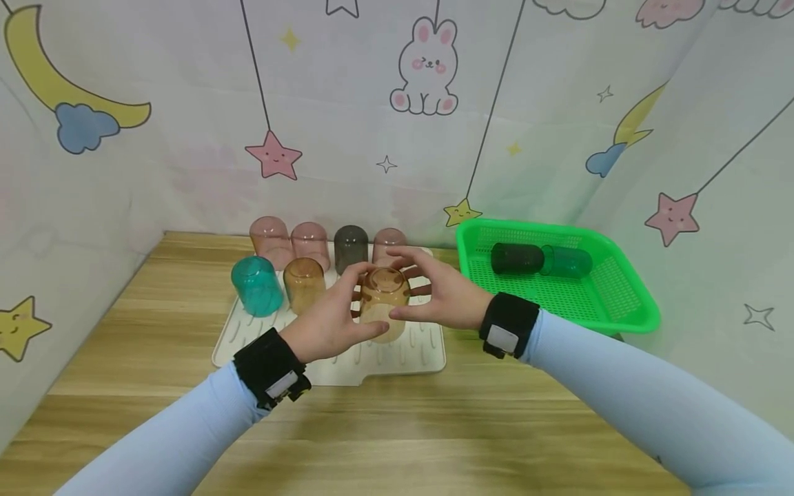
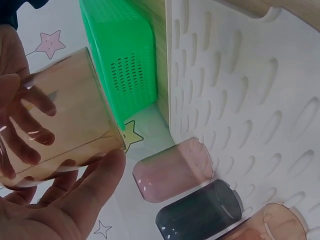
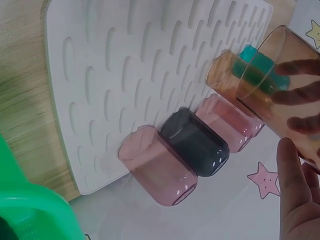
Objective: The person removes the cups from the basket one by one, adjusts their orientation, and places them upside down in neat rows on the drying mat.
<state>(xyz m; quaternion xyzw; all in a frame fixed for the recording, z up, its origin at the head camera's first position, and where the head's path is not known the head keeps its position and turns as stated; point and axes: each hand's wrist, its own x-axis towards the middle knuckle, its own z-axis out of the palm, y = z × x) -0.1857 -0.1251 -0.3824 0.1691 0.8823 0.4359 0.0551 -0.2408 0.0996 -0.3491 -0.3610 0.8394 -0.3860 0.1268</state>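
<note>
Both hands hold an amber see-through cup [image 1: 386, 303], bottom up, above a white ribbed drying mat [image 1: 409, 355]. My left hand [image 1: 335, 320] curls round its left side, with the thumb near the rim in the left wrist view. The right hand [image 1: 443, 289] grips the other side; its fingers show through the cup wall. In the left wrist view the cup's rim is apart from the mat. Upside down on the mat stand a teal cup [image 1: 256, 286], another amber cup [image 1: 304, 286], a dark grey cup [image 1: 351, 249] and several pink cups [image 1: 310, 241].
A green perforated basket [image 1: 642, 313] stands at the right on the wooden table [image 1: 124, 331]. Inside it lie a dark cup [image 1: 517, 259] and a teal-green cup [image 1: 567, 262], on their sides. A patterned curtain [image 1: 347, 124] hangs behind the mat and at both sides.
</note>
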